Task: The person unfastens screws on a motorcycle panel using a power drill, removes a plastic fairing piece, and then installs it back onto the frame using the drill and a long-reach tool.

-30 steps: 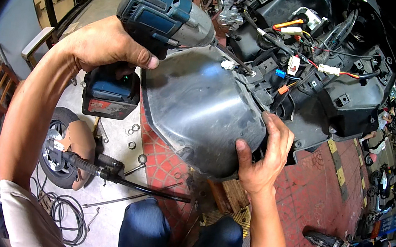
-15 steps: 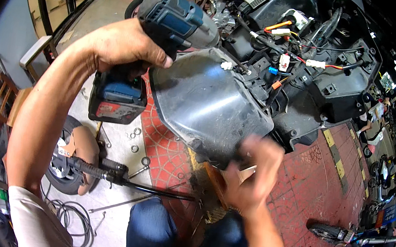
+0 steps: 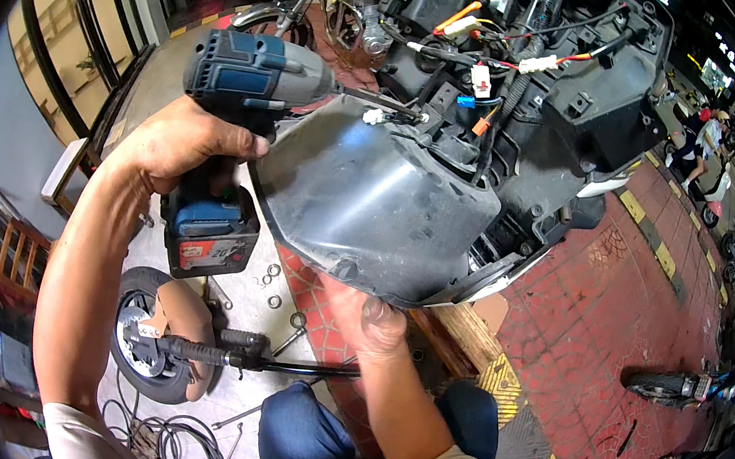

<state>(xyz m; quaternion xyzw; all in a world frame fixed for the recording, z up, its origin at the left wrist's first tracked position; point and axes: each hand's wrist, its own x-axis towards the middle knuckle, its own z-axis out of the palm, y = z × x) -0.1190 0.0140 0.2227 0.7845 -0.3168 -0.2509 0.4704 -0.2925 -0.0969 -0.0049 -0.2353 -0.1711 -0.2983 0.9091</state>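
My left hand is closed round the grip of a blue and grey cordless impact driver with a battery pack at its base. From its nose a long bit reaches right to a fastener spot on the black plastic bodywork. Below the bit lies a scuffed, curved black panel, part of that bodywork. At the panel's near edge is my right hand, its fingers smeared by motion and partly hidden; whether they touch the panel is unclear.
Loose wires with white connectors run over the bodywork. Wooden planks lie beneath it. A small wheel with a black tube, washers, wrenches and a coiled cable lie on the floor at left. Parked motorbikes stand around.
My right hand has moved left and down along the panel's near edge. The view has shifted, and the driver with its bit now shows more fully, still in my left hand.
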